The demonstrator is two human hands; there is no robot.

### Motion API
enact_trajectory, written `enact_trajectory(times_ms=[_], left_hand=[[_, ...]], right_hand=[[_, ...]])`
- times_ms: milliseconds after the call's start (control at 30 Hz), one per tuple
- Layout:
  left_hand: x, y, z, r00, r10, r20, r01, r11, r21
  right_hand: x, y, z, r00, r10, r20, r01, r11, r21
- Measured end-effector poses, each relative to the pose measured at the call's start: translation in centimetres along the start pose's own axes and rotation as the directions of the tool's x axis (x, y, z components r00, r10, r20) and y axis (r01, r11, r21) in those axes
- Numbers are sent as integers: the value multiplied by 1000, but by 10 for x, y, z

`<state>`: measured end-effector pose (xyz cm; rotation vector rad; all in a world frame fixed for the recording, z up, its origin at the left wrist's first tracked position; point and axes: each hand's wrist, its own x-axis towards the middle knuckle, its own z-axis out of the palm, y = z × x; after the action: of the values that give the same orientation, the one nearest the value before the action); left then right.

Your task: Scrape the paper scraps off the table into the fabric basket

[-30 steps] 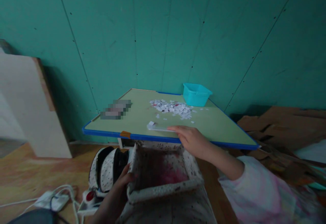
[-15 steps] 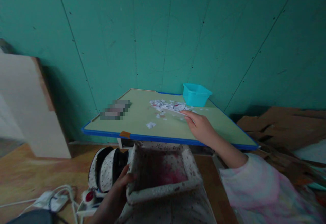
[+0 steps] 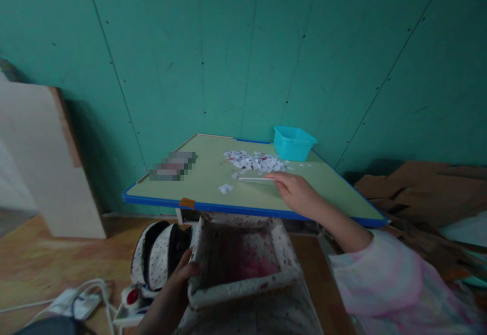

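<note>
My right hand [image 3: 297, 191] reaches over the table, fingers closed around the end of a thin whitish strip [image 3: 253, 178]. The strip points left, just in front of a heap of white paper scraps [image 3: 254, 161] with a few reddish bits. A small separate clump of scraps [image 3: 225, 188] lies nearer the table's front edge. Below the table edge, my left hand [image 3: 182, 275] is closed on the left rim of a speckled whitish box [image 3: 247, 288]. The inside of that box is dark with pink stains. Part of my left hand's grip is hidden by the rim.
A turquoise bin [image 3: 292, 144] stands at the back right of the blue-edged table [image 3: 152, 193]. A blurred-out item [image 3: 173, 166] lies at its left. Speckled bags [image 3: 160, 254], a power strip [image 3: 74, 302] with cables, and a leaning board [image 3: 49, 162] are left; cardboard [image 3: 426, 188] is right.
The strip has come away from the heap toward the front of the table and lies more level. My right hand has shifted slightly toward me. My left hand keeps its hold on the box.
</note>
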<state>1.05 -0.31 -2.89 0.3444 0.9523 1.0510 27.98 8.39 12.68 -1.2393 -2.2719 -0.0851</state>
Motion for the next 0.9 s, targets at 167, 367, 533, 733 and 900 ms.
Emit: enact_trajectory(times_ms=[167,367,533,733,900], left_hand=[[-10,4,4,982,24,190,-19,999,-28],[-8,2,0,986,-4,164,14,998,-62],[2,-5,-11,984,48,173,-37,997,-65],[-3,-2,-2,985,61,163,-56,998,-31],[-5,2,4,996,24,83,-28,999,38]], right_hand=[[-1,-3,-9,998,23,-64,-23,1000,-4],[-5,-4,-7,1000,18,-18,-19,998,-66],[-13,9,-8,998,47,-36,-52,987,-151],[-6,3,-4,996,40,-80,-49,992,-120],[0,-6,12,1000,-23,-18,22,998,-59]])
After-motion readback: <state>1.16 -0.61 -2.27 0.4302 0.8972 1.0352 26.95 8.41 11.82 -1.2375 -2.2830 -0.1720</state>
